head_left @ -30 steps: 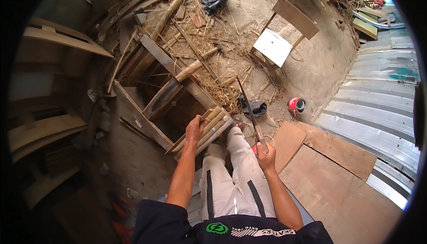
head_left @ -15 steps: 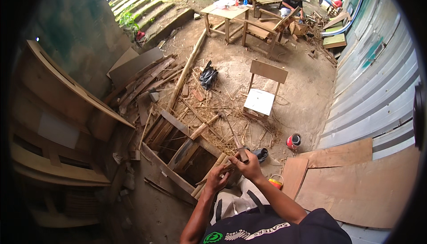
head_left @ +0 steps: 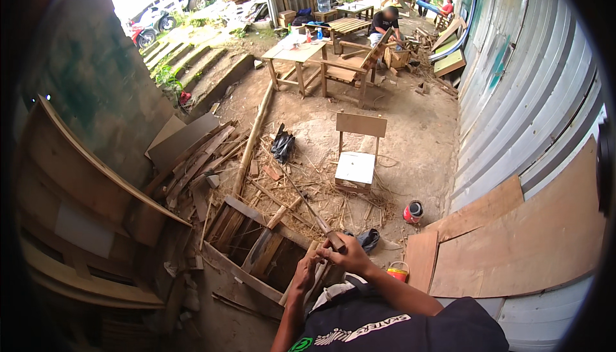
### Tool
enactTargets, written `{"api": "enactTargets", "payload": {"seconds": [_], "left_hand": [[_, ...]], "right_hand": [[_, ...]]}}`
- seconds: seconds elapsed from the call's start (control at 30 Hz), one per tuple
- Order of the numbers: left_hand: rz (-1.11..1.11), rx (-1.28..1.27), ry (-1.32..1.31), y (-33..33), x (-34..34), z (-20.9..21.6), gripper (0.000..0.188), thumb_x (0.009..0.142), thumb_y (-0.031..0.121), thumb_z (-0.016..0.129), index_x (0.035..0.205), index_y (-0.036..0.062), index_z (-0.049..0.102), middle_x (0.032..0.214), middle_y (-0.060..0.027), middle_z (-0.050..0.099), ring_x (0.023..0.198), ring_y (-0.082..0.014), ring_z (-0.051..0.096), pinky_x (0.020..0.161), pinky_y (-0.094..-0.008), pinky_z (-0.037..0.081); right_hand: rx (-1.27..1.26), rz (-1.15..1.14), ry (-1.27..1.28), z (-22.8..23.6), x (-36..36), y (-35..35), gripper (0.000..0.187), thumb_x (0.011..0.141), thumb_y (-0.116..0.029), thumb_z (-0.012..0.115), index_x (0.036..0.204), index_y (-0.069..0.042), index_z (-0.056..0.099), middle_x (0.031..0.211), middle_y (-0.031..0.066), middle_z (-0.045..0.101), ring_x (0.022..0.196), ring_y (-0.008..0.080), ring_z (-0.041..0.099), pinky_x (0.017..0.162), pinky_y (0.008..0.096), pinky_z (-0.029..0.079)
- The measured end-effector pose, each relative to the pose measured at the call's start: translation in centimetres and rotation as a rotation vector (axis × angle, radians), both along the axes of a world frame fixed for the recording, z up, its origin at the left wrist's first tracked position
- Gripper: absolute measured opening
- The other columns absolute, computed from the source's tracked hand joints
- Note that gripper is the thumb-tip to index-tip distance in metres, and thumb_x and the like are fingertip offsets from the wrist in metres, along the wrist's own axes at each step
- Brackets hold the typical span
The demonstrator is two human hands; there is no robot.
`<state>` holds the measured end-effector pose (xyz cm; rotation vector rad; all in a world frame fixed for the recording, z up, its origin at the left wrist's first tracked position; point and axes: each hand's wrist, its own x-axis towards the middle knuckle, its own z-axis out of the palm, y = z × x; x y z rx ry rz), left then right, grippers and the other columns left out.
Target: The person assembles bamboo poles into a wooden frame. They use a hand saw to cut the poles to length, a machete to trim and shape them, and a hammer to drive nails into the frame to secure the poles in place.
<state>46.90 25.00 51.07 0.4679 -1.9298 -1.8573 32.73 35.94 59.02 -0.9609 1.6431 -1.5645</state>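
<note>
Right hand (head_left: 350, 254) clamped on long thin blade (head_left: 308, 208); left hand (head_left: 307, 268) gripping pale wooden sticks (head_left: 314, 275).

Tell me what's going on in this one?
A person sits in a dirt yard littered with wood scraps. Both hands meet over the lap: the right hand grips the handle of a long blade that points away over the ground, and the left hand touches it near the handle, above some sticks. A small chair stands ahead, a red can to the right. Other people work at tables farther off.
</note>
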Motion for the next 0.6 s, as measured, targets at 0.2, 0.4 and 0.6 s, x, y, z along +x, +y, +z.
{"api": "enactTargets", "payload": {"seconds": [0.2,0.4,0.6], "left_hand": [[-0.065,0.240,-0.052,0.3,-0.1,1.5,0.060,0.106,0.047,0.038,0.128,-0.0047,0.058,0.123,-0.0119,0.062,0.112,-0.0202,0.056,0.099,-0.0332,0.042],[0.080,0.242,-0.058,2.0,-1.9,1.8,0.064,0.105,0.047,0.038,0.135,-0.0061,0.056,0.120,-0.0129,0.066,0.110,-0.0204,0.060,0.097,-0.0331,0.044],[0.502,0.434,-0.049,1.2,-6.0,0.0,0.051,0.097,0.051,0.045,0.081,0.0035,0.059,0.075,-0.0068,0.060,0.072,-0.0179,0.057,0.073,-0.0338,0.045]], "right_hand": [[0.056,-0.036,0.003,0.2,0.7,0.3,0.026,0.091,-0.025,0.075,0.093,-0.001,0.065,0.078,0.0059,0.069,0.070,0.0111,0.066,0.065,0.0285,0.052],[0.040,-0.011,-0.091,-0.3,-1.5,-0.1,0.024,0.092,-0.023,0.073,0.093,0.000,0.065,0.076,0.0059,0.069,0.071,0.0116,0.066,0.064,0.0284,0.052],[0.158,-0.063,0.068,-1.0,-8.3,-0.2,0.033,0.095,-0.033,0.069,0.091,0.000,0.068,0.074,0.0051,0.068,0.065,0.0101,0.061,0.059,0.0273,0.047]]}}
